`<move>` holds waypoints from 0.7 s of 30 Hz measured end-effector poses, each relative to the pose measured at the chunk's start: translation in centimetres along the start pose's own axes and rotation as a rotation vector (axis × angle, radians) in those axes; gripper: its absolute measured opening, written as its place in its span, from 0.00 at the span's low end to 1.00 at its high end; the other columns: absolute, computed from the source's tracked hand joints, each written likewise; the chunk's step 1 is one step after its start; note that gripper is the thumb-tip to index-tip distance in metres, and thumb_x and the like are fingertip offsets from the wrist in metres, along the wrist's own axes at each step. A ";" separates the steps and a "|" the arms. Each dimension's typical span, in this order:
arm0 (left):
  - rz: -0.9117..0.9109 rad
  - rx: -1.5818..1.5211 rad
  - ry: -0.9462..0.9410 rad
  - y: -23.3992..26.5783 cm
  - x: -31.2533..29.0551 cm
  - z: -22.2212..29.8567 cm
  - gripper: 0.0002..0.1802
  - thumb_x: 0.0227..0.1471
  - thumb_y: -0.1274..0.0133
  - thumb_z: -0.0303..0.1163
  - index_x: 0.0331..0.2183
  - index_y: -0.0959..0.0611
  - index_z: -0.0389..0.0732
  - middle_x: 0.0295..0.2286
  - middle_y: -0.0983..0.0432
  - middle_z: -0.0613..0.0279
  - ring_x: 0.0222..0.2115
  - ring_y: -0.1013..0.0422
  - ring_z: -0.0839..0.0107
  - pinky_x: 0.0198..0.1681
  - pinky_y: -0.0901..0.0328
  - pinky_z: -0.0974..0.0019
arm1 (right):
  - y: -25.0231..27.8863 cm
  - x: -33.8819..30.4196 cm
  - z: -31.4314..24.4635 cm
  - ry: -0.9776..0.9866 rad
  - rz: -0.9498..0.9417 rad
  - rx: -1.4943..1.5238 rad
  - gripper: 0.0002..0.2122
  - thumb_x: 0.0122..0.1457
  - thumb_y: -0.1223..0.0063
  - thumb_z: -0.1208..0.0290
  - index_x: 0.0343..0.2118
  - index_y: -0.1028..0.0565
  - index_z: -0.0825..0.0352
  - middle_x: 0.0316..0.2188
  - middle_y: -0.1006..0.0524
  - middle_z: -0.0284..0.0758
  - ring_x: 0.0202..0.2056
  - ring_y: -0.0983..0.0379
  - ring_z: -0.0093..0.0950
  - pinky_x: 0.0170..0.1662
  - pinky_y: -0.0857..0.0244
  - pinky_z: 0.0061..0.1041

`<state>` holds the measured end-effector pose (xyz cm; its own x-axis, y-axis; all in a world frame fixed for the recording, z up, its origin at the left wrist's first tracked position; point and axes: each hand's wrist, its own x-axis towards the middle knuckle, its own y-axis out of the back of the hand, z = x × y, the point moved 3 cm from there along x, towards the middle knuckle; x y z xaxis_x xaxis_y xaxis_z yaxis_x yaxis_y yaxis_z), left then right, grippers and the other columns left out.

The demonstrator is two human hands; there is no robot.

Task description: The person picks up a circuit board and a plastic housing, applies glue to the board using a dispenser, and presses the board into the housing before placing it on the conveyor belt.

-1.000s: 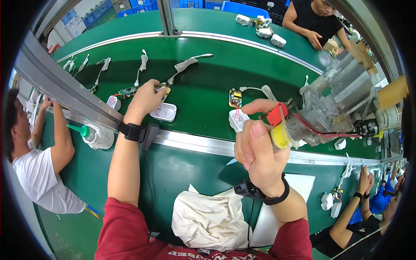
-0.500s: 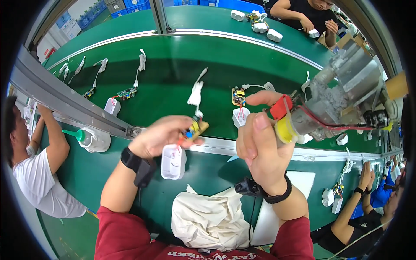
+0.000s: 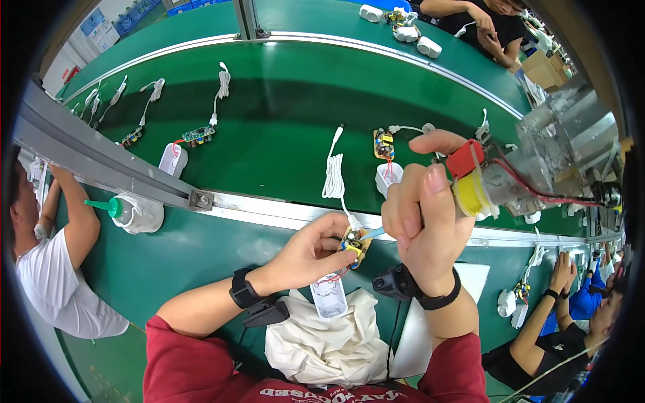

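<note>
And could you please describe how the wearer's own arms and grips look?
Both sleeves are short and dark red, leaving the forearms bare. Black wrist straps carry black, camera-like modules; thin dark cables run below. The left grip and right grip wear no gloves.

White lettering (image 3: pixel 310 395) — on the red shirt (image 3: pixel 215 384)

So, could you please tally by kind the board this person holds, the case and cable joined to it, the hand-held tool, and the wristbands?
Circuit board in the left hand: 1
White case on its red wires: 1
White cable joined to it: 1
Yellow-collared tool in the right hand: 1
Black wristbands, one per wrist: 2
Total: 6
</note>
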<state>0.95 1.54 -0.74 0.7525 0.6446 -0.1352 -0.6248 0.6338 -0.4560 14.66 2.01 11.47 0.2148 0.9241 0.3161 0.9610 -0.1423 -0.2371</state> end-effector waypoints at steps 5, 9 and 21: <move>-0.017 0.030 -0.023 1.2 -0.2 -0.7 0.20 0.53 0.48 0.21 0.48 0.34 0.36 0.37 0.28 0.63 0.35 0.29 0.80 0.34 0.32 0.76 | -0.9 0.1 1.0 0.003 0.003 0.015 0.14 0.63 0.57 0.62 0.42 0.39 0.68 0.09 0.45 0.26 0.08 0.53 0.15 0.12 0.57 0.17; -0.039 0.041 -0.064 1.7 -0.2 -0.7 0.21 0.53 0.48 0.21 0.49 0.34 0.37 0.38 0.28 0.63 0.36 0.29 0.79 0.37 0.33 0.75 | -1.2 0.1 1.7 -0.011 -0.019 0.036 0.12 0.62 0.57 0.62 0.38 0.40 0.66 0.08 0.45 0.26 0.08 0.53 0.15 0.11 0.58 0.17; -0.076 0.010 -0.067 2.0 0.0 -0.8 0.25 0.53 0.48 0.21 0.52 0.35 0.35 0.41 0.28 0.61 0.40 0.30 0.78 0.41 0.33 0.73 | -1.3 0.2 2.4 -0.042 0.008 0.023 0.12 0.61 0.55 0.63 0.34 0.43 0.63 0.08 0.45 0.26 0.07 0.54 0.15 0.11 0.59 0.18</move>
<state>-0.12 2.47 -2.33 0.7826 0.6212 -0.0415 -0.5686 0.6860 -0.4541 13.04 3.20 9.63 0.2144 0.9370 0.2756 0.9549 -0.1417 -0.2609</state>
